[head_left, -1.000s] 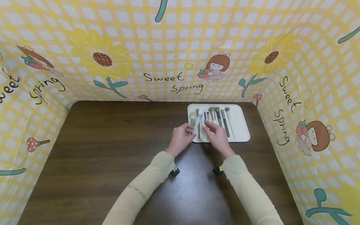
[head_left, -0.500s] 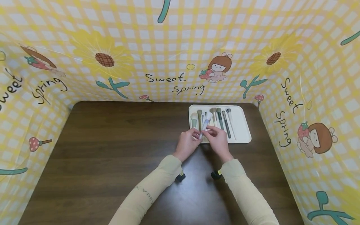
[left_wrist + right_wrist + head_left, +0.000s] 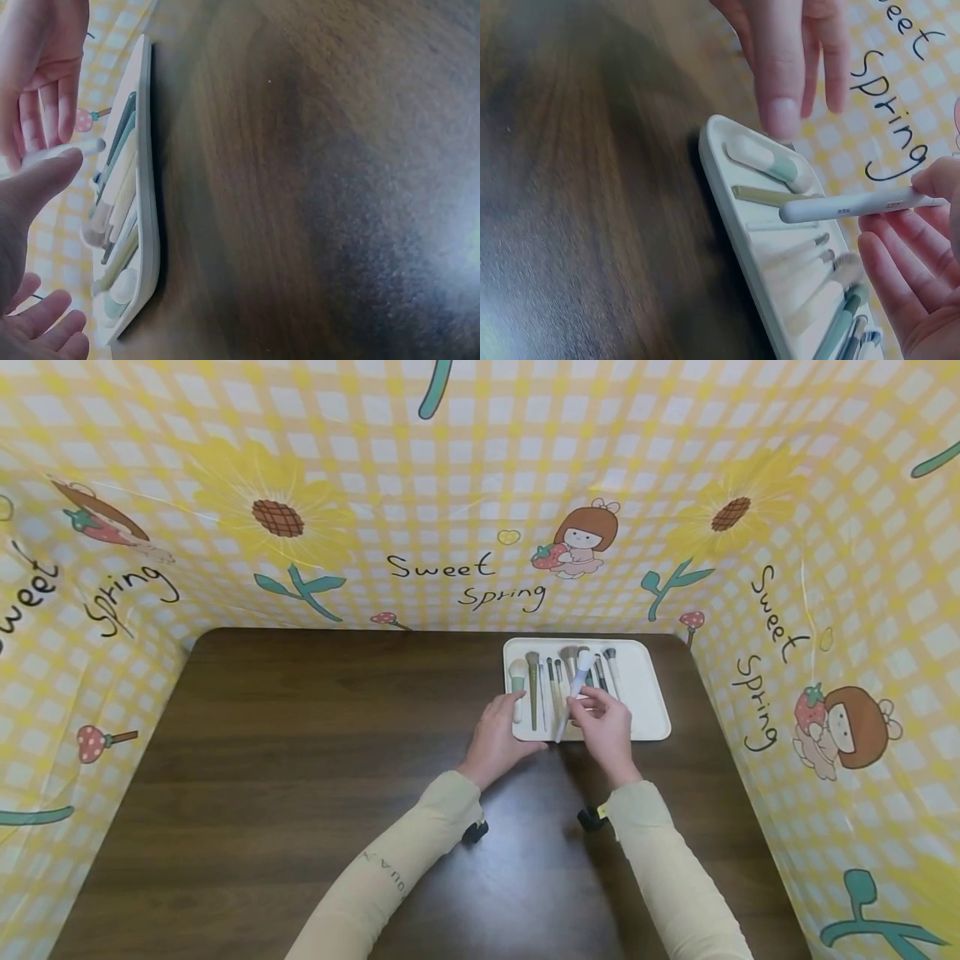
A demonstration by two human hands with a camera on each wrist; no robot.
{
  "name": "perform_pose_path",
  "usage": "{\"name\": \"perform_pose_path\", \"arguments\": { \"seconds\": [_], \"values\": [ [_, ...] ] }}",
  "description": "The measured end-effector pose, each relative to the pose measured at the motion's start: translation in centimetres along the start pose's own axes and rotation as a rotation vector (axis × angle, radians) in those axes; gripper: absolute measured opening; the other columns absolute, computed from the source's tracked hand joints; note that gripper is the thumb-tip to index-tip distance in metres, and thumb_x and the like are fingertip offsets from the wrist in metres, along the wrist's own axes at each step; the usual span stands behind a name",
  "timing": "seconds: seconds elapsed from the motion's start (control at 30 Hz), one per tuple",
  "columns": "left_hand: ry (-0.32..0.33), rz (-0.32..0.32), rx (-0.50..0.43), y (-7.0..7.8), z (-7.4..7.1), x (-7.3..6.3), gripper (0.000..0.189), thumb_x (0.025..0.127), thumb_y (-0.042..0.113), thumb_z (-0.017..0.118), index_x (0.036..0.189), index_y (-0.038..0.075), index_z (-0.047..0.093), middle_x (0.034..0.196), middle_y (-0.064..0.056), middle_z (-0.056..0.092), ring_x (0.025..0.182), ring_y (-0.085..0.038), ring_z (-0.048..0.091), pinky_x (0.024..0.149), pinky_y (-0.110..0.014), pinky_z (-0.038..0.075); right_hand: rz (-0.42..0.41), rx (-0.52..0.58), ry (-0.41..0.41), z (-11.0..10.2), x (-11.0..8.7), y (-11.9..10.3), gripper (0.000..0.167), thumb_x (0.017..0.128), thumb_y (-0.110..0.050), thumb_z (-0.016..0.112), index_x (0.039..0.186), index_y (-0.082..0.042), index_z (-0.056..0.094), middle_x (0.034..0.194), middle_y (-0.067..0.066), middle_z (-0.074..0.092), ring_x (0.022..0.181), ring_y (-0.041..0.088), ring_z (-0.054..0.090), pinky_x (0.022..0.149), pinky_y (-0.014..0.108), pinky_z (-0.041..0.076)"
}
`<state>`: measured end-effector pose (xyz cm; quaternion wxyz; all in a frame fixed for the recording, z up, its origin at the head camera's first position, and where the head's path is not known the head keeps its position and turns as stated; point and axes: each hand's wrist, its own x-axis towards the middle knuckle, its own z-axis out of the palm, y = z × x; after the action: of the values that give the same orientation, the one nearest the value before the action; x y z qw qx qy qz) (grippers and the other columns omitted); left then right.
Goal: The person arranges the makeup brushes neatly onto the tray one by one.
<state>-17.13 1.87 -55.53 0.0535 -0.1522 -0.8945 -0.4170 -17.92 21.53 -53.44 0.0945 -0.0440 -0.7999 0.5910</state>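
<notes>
My right hand [image 3: 609, 733] pinches a white and lavender makeup brush [image 3: 578, 679] between thumb and fingers. The brush tilts over the white tray [image 3: 649, 697], bristles toward the back. In the right wrist view its pale handle [image 3: 832, 208] points at the left hand, passing above the brushes. My left hand [image 3: 497, 737] has its fingers spread at the tray's front left corner and holds nothing. Nearest to it lie a thick brush [image 3: 517, 670] with pale bristles and an olive brush [image 3: 533, 693]. Several more brushes lie side by side in the tray, partly hidden by the right hand.
The dark wooden table [image 3: 300, 760] extends left of and in front of the tray. A yellow checked cloth [image 3: 450, 510] with printed flowers stands around its back and sides. The tray's right part shows bare white surface.
The lavender brush passed from the left hand to the right, with both at it half a second ago. The right hand has moved right with it; the left fingers have let go and spread.
</notes>
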Motion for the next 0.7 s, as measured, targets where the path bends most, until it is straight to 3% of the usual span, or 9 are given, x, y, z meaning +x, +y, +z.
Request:
{"name": "perform_pose_path", "arguments": {
  "seconds": [0.2, 0.37, 0.53, 0.7],
  "values": [
    [-0.027, 0.011, -0.010, -0.5, 0.1, 0.6, 0.117, 0.063, 0.031, 0.100, 0.153, -0.006, 0.034, 0.147, -0.022, 0.047, 0.131, -0.035, 0.049, 0.110, -0.042, 0.039, 0.000, -0.015, 0.017, -0.7, 0.2, 0.4, 0.025, 0.092, -0.003, 0.073, 0.115, 0.007, 0.070, 0.093, 0.022, 0.072, 0.078, 0.035, 0.073, 0.066, 0.035, 0.060],
    [-0.074, 0.010, -0.017, -1.1, 0.4, 1.1, 0.127, 0.062, 0.030, 0.100, 0.154, -0.011, 0.024, 0.155, -0.029, 0.035, 0.142, -0.038, 0.037, 0.116, -0.041, 0.031, 0.047, 0.008, 0.024, -1.3, 0.2, 0.7, 0.028, 0.092, -0.004, 0.072, 0.117, 0.008, 0.069, 0.095, 0.024, 0.072, 0.073, 0.025, 0.074, 0.067, 0.039, 0.060],
    [-0.154, -0.063, 0.037, -1.6, 0.6, 1.4, 0.130, 0.063, 0.036, 0.099, 0.154, -0.013, 0.021, 0.159, -0.032, 0.024, 0.149, -0.040, 0.024, 0.118, -0.040, 0.023, 0.095, 0.040, 0.036, -1.9, 0.1, 1.1, 0.028, 0.096, -0.007, 0.068, 0.120, 0.008, 0.066, 0.099, 0.028, 0.070, 0.066, 0.018, 0.072, 0.065, 0.036, 0.060],
    [-0.208, -0.134, 0.029, -1.8, 0.8, 2.1, 0.128, 0.067, 0.035, 0.097, 0.156, -0.011, 0.017, 0.162, -0.029, 0.018, 0.149, -0.038, 0.023, 0.118, -0.038, 0.024, 0.128, 0.049, 0.038, -2.4, 0.2, 1.6, 0.029, 0.102, -0.010, 0.060, 0.126, 0.007, 0.058, 0.105, 0.030, 0.068, 0.068, 0.015, 0.070, 0.066, 0.034, 0.060]
  ]
}}
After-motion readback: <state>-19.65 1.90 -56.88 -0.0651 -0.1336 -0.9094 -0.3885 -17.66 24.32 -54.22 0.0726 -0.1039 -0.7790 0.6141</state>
